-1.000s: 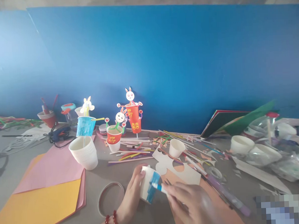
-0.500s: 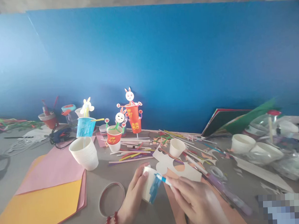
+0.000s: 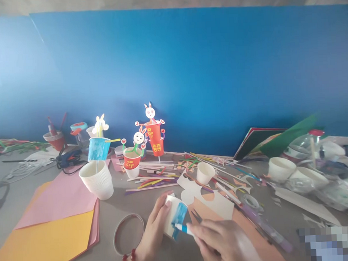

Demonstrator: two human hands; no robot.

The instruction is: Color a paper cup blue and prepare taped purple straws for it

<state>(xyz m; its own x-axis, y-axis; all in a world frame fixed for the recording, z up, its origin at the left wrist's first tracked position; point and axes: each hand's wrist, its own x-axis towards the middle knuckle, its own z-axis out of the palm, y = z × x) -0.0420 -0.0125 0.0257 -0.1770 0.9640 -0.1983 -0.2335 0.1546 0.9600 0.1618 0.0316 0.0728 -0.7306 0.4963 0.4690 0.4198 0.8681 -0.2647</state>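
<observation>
My left hand (image 3: 157, 222) is closed around a white paper cup (image 3: 169, 215), which lies tilted on its side above the table. A streaky blue patch covers the part of its wall facing my right hand. Pinched in my right hand (image 3: 217, 238) is a blue-and-white marker (image 3: 182, 228), its tip touching the lower left edge of the blue patch. A roll of tape (image 3: 115, 240) lies flat beside my left wrist. Partly hidden behind my right hand, scissors (image 3: 195, 215) lie on orange paper (image 3: 209, 207).
At the back stand rabbit figures on red cups (image 3: 153, 133) and a blue cup figure (image 3: 99, 149) over stacked white cups (image 3: 97, 182). Pink and yellow paper (image 3: 56, 235) lies left. Paper strips (image 3: 156, 181), a single white cup (image 3: 205, 173) and plastic-bagged items (image 3: 338, 188) spread rightward.
The marker tip has moved down and left across the cup's wall, with my right hand following. The blue patch looks wider near its top. My left hand still holds the cup.
</observation>
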